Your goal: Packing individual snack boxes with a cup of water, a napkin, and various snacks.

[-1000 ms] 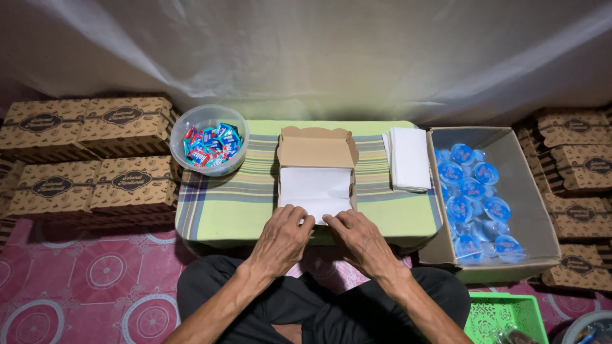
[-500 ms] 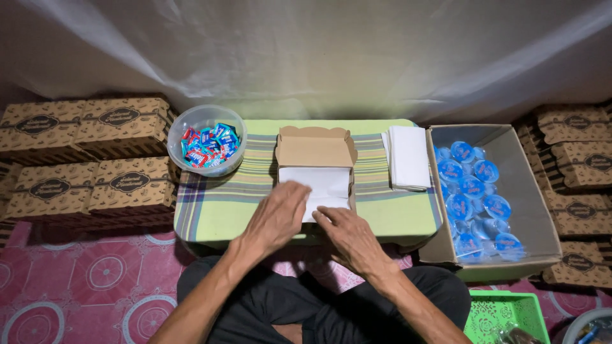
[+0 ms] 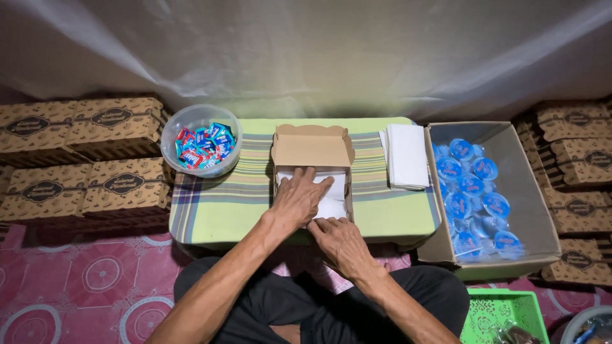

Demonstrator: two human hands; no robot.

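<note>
An open brown box [image 3: 312, 148] is seen at the middle of a low table [image 3: 217, 213] covered with a striped green cloth, its lid folded back toward the far side. A white paper [image 3: 331, 202] is laid inside the box. The left hand [image 3: 298, 199] is pressed flat on this paper, palm down, with the fingers [image 3: 310, 178] spread and stretched toward the far end; nothing is gripped by it. The right hand [image 3: 343, 240] is placed at the near right corner of the box, its fingers curled onto the rim and the paper's edge; whether anything is pinched there cannot be told. The two hands are held just beside each other, almost touching. At the far left of the table a clear bowl [image 3: 171, 134] filled with red and blue wrapped sweets [image 3: 203, 144] is set. To the right of the box a stack of white sheets [image 3: 408, 155] is laid. Beyond the table's right edge a large carton [image 3: 529, 197] holding sealed cups [image 3: 475, 191] with blue lids is found. Stacks of closed brown boxes [image 3: 76, 159] are piled on the left, and more are seen at the right. A green basket [image 3: 494, 312] is seen at the near right, on a pink patterned mat [image 3: 83, 274].
</note>
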